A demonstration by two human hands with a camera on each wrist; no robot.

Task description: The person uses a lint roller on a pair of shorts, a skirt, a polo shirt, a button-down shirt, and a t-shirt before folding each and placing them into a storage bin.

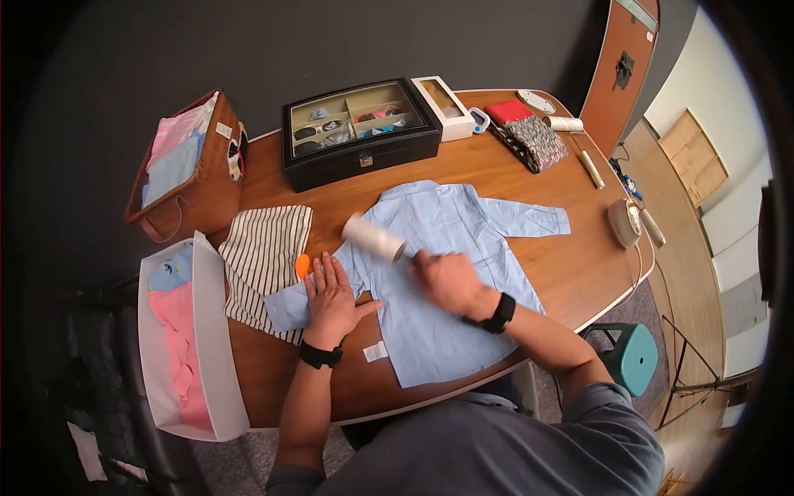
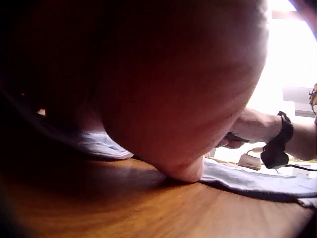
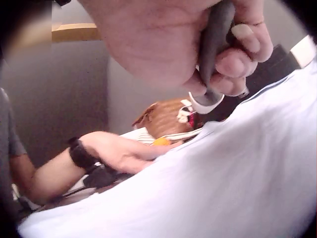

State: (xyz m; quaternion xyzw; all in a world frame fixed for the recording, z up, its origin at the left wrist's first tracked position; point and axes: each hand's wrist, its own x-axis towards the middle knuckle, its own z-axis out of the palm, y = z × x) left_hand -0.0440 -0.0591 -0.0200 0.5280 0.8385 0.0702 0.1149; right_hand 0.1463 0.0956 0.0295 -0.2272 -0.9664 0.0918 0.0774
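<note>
A light blue long-sleeved shirt [image 1: 447,281] lies spread on the wooden table, one sleeve crossing a striped cloth [image 1: 263,256]. My left hand [image 1: 332,304], fingers spread, presses on that sleeve, beside an orange piece [image 1: 302,265]. In the left wrist view the left hand [image 2: 173,99] is dark and close, its edge on the table. My right hand [image 1: 455,283] grips the dark handle of a white lint roller [image 1: 374,238], held at the shirt's upper left part. The right wrist view shows the right hand [image 3: 198,49] with fingers curled round the dark handle [image 3: 216,39].
A white bin [image 1: 231,364] with pink clothing and a wicker basket [image 1: 217,178] stand at left. A black glass-topped case [image 1: 364,161] and a white box [image 1: 455,126] are at the back. Folded clothes [image 1: 533,140], a small roller [image 1: 592,169] and an iron [image 1: 624,223] lie at right.
</note>
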